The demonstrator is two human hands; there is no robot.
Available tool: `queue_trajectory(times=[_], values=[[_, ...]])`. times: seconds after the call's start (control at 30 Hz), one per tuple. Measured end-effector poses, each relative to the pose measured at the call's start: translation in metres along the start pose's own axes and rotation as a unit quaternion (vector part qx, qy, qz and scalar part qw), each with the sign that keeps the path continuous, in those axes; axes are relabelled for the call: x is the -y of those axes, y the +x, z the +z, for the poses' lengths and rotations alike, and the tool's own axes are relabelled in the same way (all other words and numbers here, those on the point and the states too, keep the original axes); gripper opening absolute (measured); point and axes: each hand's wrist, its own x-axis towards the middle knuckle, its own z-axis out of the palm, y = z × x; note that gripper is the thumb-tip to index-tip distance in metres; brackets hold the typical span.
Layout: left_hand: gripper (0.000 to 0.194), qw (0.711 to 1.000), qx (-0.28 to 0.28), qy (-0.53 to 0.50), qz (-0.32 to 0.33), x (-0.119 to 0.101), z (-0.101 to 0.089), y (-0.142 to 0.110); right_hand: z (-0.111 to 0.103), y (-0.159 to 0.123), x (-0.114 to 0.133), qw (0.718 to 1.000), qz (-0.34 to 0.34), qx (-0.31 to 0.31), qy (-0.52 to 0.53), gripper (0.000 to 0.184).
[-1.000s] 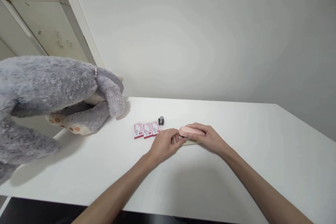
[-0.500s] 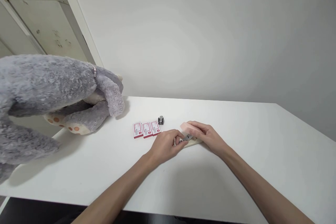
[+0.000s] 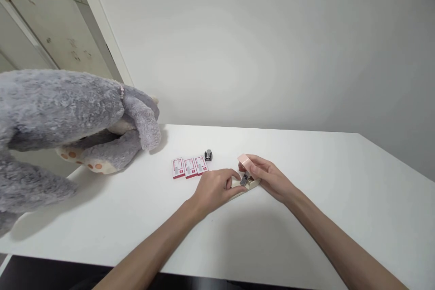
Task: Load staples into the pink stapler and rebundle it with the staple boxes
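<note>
Near the middle of the smooth white worktop (image 3: 322, 158), between my two hands, is a small pink and cream stapler (image 3: 245, 178). Its long pink top (image 3: 244, 161) is tipped up on a slant over a shiny grey metal part. Its pale cream base (image 3: 237, 195) sits low, below the top. My right hand (image 3: 273, 178) is mostly closed, with thumb and fingers around the pink top. My left hand (image 3: 215, 186) is half curled, thumb and finger at the grey metal and the base; I cannot tell how tightly it has hold. Just past my left hand, three flat red and white boxes (image 3: 190, 167) lie in a row. Beside them is a little black and silver thing (image 3: 208, 155). A big fluffy grey stuffed toy (image 3: 64, 104) is on my left.
</note>
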Motion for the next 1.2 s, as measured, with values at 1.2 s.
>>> queue_trajectory(times=[1.2], values=[[0.014,0.987,-0.069,0.081,0.117,-0.0038,0.0041,-0.0004,-0.0014,0.0003,-0.0022,0.996,0.003,0.087,0.026,0.049]])
